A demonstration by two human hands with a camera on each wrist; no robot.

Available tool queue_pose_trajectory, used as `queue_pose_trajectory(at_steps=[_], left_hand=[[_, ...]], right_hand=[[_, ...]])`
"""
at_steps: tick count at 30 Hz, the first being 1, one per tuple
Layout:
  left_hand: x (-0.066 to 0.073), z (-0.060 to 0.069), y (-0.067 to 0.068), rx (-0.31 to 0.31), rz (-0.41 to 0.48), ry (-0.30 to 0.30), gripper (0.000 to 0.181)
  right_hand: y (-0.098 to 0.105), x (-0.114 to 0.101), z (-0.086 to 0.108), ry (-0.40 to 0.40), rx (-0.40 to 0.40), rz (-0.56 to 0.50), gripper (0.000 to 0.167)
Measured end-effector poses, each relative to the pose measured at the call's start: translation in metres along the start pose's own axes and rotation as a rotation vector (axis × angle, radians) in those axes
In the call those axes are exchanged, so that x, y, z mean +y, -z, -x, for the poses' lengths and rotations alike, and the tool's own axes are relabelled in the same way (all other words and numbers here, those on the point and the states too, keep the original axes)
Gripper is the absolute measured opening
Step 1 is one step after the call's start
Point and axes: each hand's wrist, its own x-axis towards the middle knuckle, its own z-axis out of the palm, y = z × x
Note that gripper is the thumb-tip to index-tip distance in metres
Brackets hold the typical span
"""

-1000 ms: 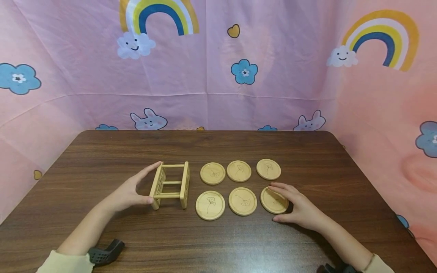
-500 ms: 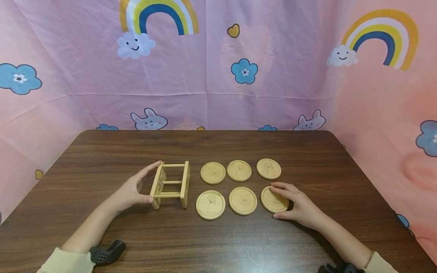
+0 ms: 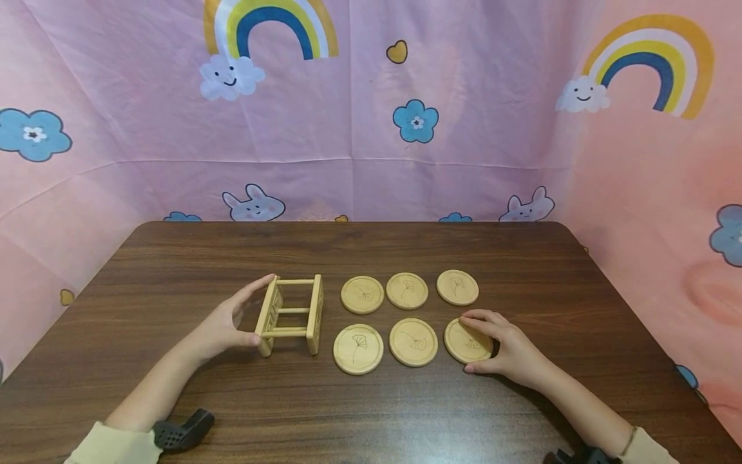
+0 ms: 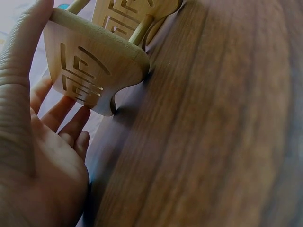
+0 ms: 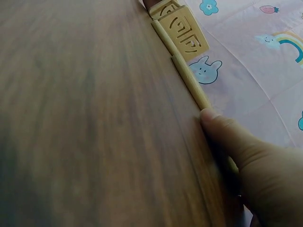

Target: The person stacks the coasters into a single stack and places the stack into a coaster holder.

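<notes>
Pink-and-lilac cloth (image 3: 487, 84) is hanging behind and beside dark wood-grain table (image 3: 382, 248); fold lines (image 3: 290, 160) are crossing cloth. Rainbows (image 3: 655, 35), smiling clouds (image 3: 582, 95), blue flowers (image 3: 415, 133), rabbits (image 3: 255, 208), hearts (image 3: 397, 51) are decorating it. Light (image 3: 435, 422) is reflecting off table's near part.

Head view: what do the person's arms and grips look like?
Pale yellow fabric left sleeve and matching right sleeve. An angular black device with small holes sits at the left sleeve; another black device at the right one is partly cut off. Left grip and right grip are bare: no gloves show, nor any cables.
</notes>
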Motion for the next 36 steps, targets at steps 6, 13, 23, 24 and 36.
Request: queue_pose_trajectory(at_steps=[6,13,23,24,36], left_hand=[[-0.002,0.0,0.001,0.003,0.0,0.0,0.097],[-0.001,0.0,0.0,0.011,0.008,0.005,0.097],[0.0,0.001,0.0,0.018,0.003,0.013,0.099],[0.0,0.001,0.0,0.018,0.005,0.013,0.099],[-0.003,0.0,0.001,0.013,0.03,0.0,0.098]], right_hand=[[-0.001,0.001,-0.001,0.025,0.028,-0.013,0.077],[-0.001,0.0,-0.002,0.067,0.072,-0.019,0.076],[-0.002,-0.008,-0.007,0.12,0.13,-0.069,0.077],[-0.002,-0.009,-0.008,0.124,0.133,-0.071,0.078],[0.001,-0.051,-0.021,0.142,0.128,-0.104,0.073]])
